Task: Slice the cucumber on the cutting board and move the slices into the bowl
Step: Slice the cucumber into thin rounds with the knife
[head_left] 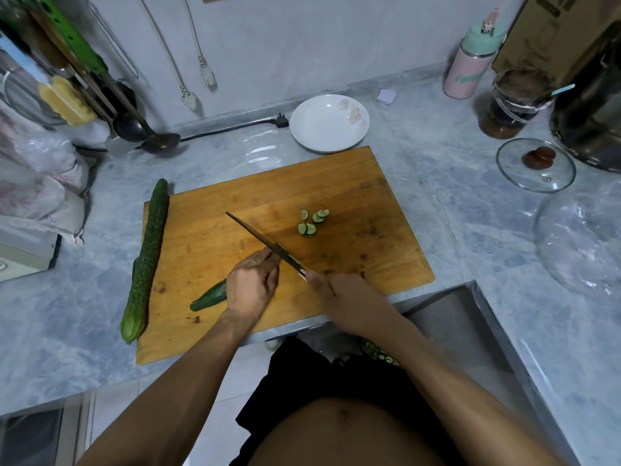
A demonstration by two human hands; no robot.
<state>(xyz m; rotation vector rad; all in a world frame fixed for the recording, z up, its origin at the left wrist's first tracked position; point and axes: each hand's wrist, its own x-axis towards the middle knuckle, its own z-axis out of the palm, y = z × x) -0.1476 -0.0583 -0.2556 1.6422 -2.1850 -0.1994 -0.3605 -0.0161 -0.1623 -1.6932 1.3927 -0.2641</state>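
A wooden cutting board (353,203) lies on the grey counter. On it my left hand (251,282) holds a cucumber (210,295), whose dark green end sticks out to the left of my palm. My right hand (339,294) grips the handle of a knife (265,242); the blade runs up and left, right beside my left fingertips. Several thin cucumber slices (311,222) lie on the board to the right of the blade. A white bowl (329,122) with a flower print stands empty just beyond the board's far edge.
A second, whole cucumber (146,260) lies along the board's left edge. A glass lid (536,164), a jar (514,102) and a pink bottle (468,62) stand at the right. A ladle (158,141) and bags sit at the left. A metal sink (470,317) is at the near right.
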